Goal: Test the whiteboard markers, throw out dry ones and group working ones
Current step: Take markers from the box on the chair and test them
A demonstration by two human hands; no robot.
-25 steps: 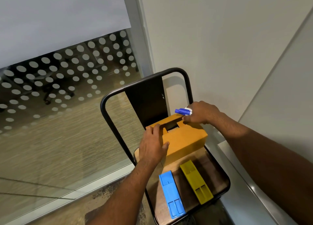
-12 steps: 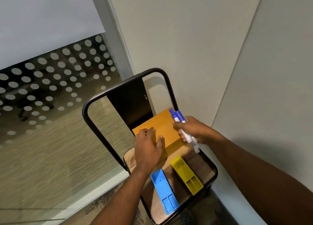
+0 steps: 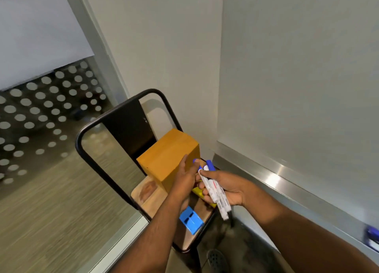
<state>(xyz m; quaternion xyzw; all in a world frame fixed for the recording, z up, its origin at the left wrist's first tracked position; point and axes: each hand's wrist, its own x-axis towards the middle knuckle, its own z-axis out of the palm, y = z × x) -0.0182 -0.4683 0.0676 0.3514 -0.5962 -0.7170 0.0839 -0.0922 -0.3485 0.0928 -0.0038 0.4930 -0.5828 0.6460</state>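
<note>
Now | right hand [image 3: 223,187] grips markers [image 3: 214,190] (blue-capped) | left hand [image 3: 185,177] spread, touching them

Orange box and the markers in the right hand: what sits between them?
The left hand does, in the head view. It reaches across in front of the orange box toward the caps of the markers that the right hand holds.

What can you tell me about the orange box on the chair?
The orange box is a plain block shape with flat sides and sharp corners, and looks like cardboard or painted wood. It appears closed. One small dark spot shows low on its front face. It sits on the wooden seat of the black metal chair, close to the dark backrest, turned at an angle. The left hand is at its near right corner; whether it actually touches is unclear.
</note>
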